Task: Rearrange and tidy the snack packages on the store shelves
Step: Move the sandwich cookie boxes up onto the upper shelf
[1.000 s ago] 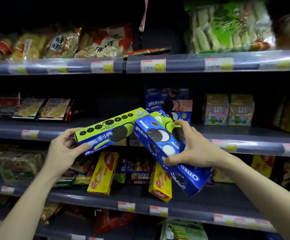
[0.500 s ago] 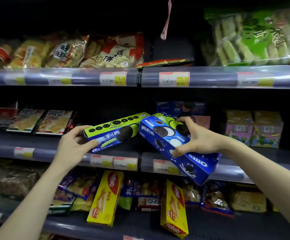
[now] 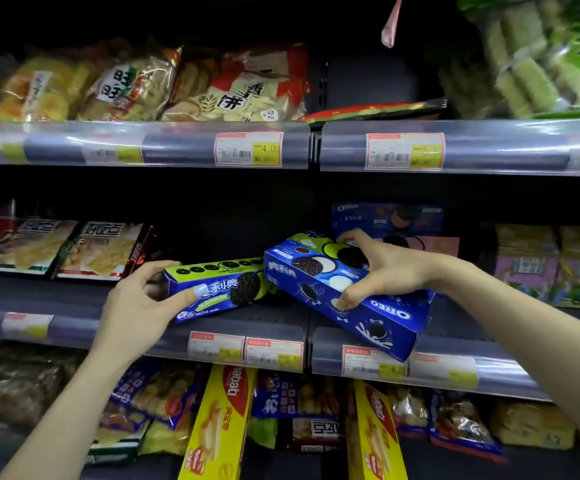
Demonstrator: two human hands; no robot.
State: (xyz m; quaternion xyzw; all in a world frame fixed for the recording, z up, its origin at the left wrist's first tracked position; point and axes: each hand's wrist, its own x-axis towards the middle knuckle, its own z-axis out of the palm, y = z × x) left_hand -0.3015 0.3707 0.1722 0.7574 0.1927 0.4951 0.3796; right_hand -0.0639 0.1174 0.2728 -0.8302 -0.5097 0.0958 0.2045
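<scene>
My left hand (image 3: 139, 303) grips the near end of a slim green-and-blue Oreo box (image 3: 217, 287), which lies low over the middle shelf (image 3: 74, 327). My right hand (image 3: 382, 271) grips a wide blue Oreo box (image 3: 354, 296) from above, thumb on its front face. This box tilts down to the right and its lower corner hangs past the shelf lip. The two boxes touch at their far ends. Behind my right hand stands a stack of more Oreo boxes (image 3: 388, 216).
Cracker bags (image 3: 101, 249) lie on the middle shelf at left, and pink-and-yellow boxes (image 3: 555, 265) stand at right. The top shelf (image 3: 260, 147) holds rice cracker bags and a green bag (image 3: 541, 60). Yellow boxes (image 3: 219, 424) and snack bags fill the lower shelf.
Both hands have carried the two Oreo boxes up and inward onto the middle shelf. The slim box has levelled out. The view has tilted upward.
</scene>
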